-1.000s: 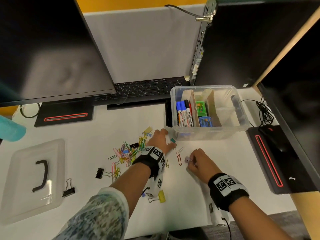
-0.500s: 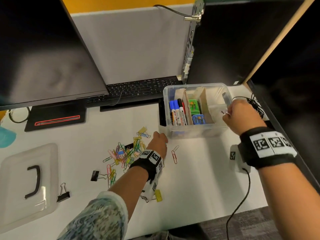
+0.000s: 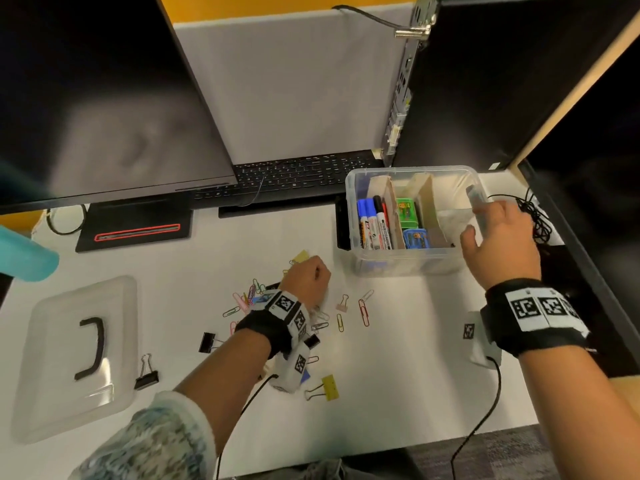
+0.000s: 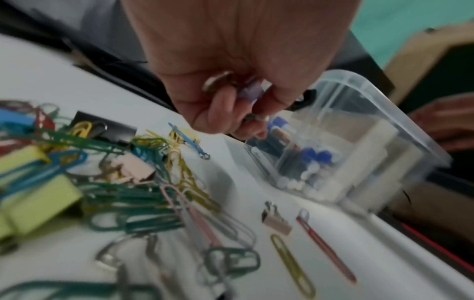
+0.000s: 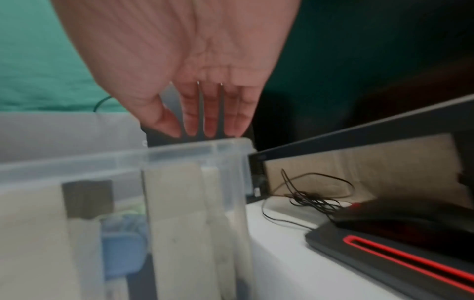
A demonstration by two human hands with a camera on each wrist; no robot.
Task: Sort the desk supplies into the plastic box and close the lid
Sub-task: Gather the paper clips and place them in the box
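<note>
With markers and small cases already in the plastic box (image 3: pixel 408 216), the right hand (image 3: pixel 502 244) hovered above it, grip spread and empty, while beside it the left hand (image 3: pixel 308 278) clutched small clips over many still loose on the bench (image 3: pixel 398 358), the lid (image 3: pixel 76 355) off far beyond.

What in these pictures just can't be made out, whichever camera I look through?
- Floor of the plastic box's right compartment: the right hand covers it in the head view, blur in the right wrist view.
- What else the left hand grips besides a purple clip: curled fingers hide it.
- Marker labels: too small.
- Part of the clip pile: under the left wrist, head view.
</note>
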